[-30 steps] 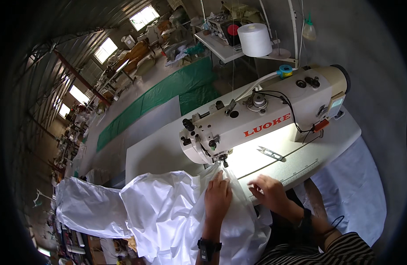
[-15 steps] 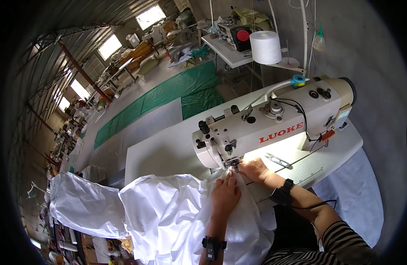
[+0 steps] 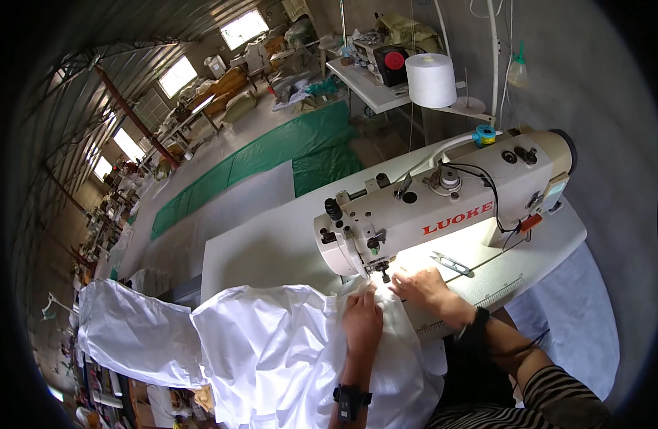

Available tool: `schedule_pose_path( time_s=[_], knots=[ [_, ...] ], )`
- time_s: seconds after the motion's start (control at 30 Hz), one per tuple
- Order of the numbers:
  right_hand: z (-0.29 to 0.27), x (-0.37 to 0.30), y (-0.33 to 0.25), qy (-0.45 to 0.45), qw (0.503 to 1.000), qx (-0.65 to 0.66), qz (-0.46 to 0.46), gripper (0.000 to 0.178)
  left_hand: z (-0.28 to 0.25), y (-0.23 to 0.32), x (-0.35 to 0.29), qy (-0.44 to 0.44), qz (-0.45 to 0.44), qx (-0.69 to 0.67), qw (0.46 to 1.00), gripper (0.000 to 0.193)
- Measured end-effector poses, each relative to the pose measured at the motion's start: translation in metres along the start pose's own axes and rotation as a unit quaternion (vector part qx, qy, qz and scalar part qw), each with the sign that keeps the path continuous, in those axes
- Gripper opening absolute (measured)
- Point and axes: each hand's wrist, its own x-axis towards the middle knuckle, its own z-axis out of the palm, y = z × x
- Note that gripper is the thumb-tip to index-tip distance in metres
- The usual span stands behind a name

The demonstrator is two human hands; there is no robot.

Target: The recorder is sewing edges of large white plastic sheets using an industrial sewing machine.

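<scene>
A sheet of shiny white fabric (image 3: 271, 343) spills over the near left side of a white sewing machine (image 3: 443, 196) and its table. My left hand (image 3: 362, 322) is closed on the fabric just in front of the presser foot (image 3: 383, 272), its fingertips pinching a gathered edge. To the right of the foot, under the machine's lamp, is my right hand (image 3: 423, 289), its fingers drawn together; whatever lies between its fingertips is hidden. A small pair of thread snips (image 3: 450, 263) rests on the lit table behind that hand.
A white thread cone (image 3: 431, 80) stands on a holder behind the machine. Pale cloth (image 3: 572, 314) hangs off the table's right side. Beyond the table lies a green sheet (image 3: 257, 168) on the floor. A green-tipped oil bottle (image 3: 518, 68) hangs by the wall.
My right hand has drawn slightly away from the presser foot, toward the right and nearer me, with its wrist turned. My left hand has slid a little nearer, its fingers more curled.
</scene>
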Motion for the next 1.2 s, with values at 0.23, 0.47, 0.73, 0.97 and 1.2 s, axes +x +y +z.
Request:
schedule_pose_path(
  time_s=[0.23,0.47,0.73,0.97,1.2],
  knots=[
    [0.011,-0.022,-0.027,0.016,0.973,0.220,0.070,0.025,0.000,0.000,-0.002,0.025,0.025,0.010,0.999,0.041],
    [0.013,-0.038,-0.050,0.018,0.992,0.123,0.030,0.040,-0.003,0.006,-0.001,0.023,-0.008,0.019,1.000,0.040],
    [0.011,-0.027,-0.038,0.026,0.989,0.131,0.058,0.022,0.004,0.003,-0.004,0.012,0.014,0.095,0.995,0.042],
    [0.015,-0.019,-0.045,0.076,0.976,0.179,0.098,0.020,0.003,-0.001,-0.006,-0.010,0.031,0.092,0.995,0.042],
    [0.008,-0.019,-0.042,0.053,0.986,0.159,0.011,0.020,-0.002,0.003,-0.003,-0.035,-0.027,-0.004,0.999,0.044]
  ],
)
